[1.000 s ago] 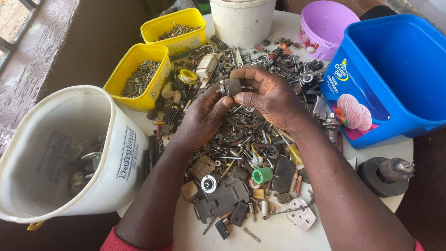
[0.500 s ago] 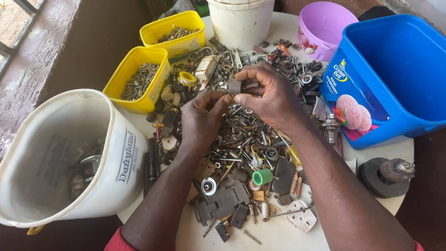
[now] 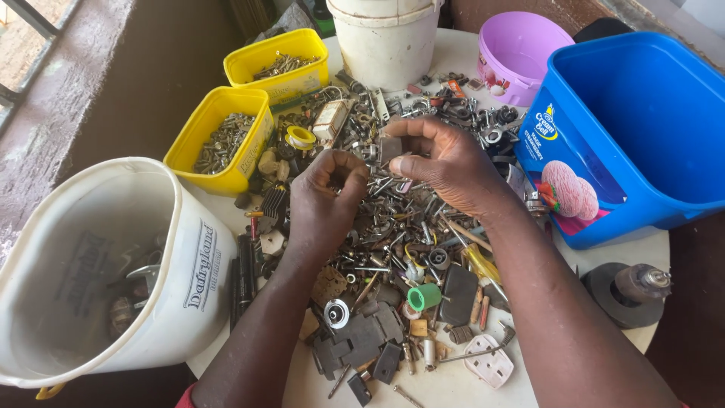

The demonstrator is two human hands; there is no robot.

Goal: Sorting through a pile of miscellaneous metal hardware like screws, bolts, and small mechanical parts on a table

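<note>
landmark: scrap pile [image 3: 393,249] of screws, brackets and small metal parts, mid worktop [image 3: 453,385]
white bucket [image 3: 98,272]: far left of pile, tipped toward camera, a few metal bits inside
yellow tubs [image 3: 226,143]: two, up-left of pile, both part-filled with screws and nails
left hand [image 3: 325,200]: over left-centre of pile, fingers curled in and pinched; what it grips is too small to tell
grey block [image 3: 391,147]: small, square-ish, above top of pile, held off the heap
right hand [image 3: 442,162]: over upper pile, thumb and fingertips closed on the grey block
progress: judging by the tubs, some sorting looks done; the bulk of the pile is unsorted, so most is left
green cap [image 3: 424,296]: lower pile, just beside a dark flat plate
white socket plate [image 3: 489,368]: near edge of worktop, below pile
white pail [image 3: 387,41]: behind pile, upright
pink tub [image 3: 521,53]: up-right of pile, looks empty
blue tub [image 3: 642,128]: right of pile, large, nothing seen inside
in the way: loose parts crowd every side of both hands; blue tub sits tight to the right forearm
</note>
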